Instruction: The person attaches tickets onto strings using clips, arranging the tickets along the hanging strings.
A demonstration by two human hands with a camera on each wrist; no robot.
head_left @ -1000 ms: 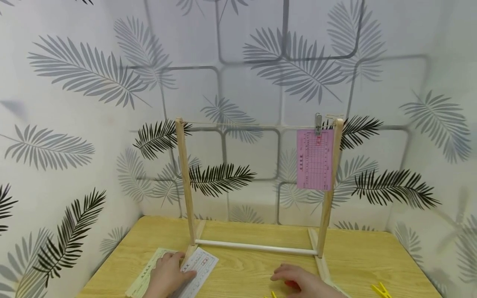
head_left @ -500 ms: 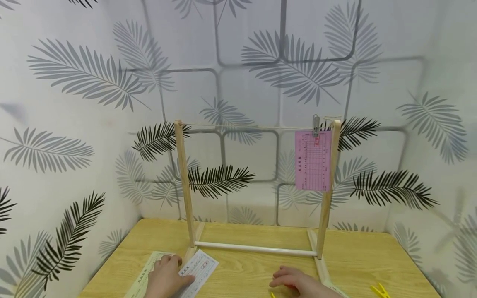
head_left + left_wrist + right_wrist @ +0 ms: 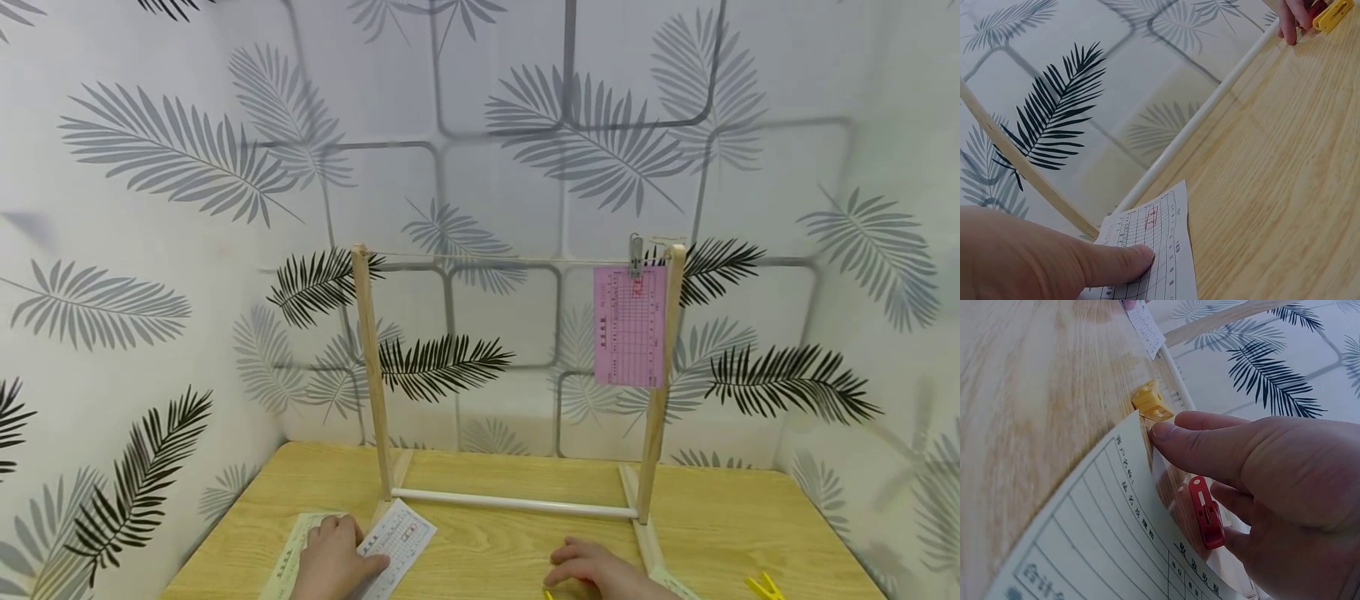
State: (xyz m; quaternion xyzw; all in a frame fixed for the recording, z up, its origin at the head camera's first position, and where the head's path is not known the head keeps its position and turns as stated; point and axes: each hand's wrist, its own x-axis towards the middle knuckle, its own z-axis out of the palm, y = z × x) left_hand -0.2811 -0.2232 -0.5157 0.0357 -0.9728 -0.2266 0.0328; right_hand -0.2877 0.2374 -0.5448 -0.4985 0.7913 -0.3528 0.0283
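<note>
My left hand (image 3: pixel 336 560) grips a white printed receipt slip (image 3: pixel 405 533), its thumb flat on the top face in the left wrist view. Beside that hand lies a pale green slip (image 3: pixel 288 554), partly covered by it. At the front right, my right hand (image 3: pixel 603 571) is low over the table with relaxed, slightly bent fingers. In the right wrist view a red clip (image 3: pixel 1207 512) sits right at its lower fingertips, and a yellow clip (image 3: pixel 1152 401) is just beyond the thumb tip. Another pale printed slip (image 3: pixel 1110 531) lies close to this hand.
A wooden frame (image 3: pixel 373 375) with a white bottom bar (image 3: pixel 517 502) stands on the wooden table (image 3: pixel 480 550). From its string (image 3: pixel 480 257) a grey clip (image 3: pixel 636 254) holds a pink slip (image 3: pixel 628 327). A yellow clothespin (image 3: pixel 765 587) lies far right.
The left hand and white slip have shifted very slightly. The right hand stays nearly in place, and the red clip under it no longer shows in the head view.
</note>
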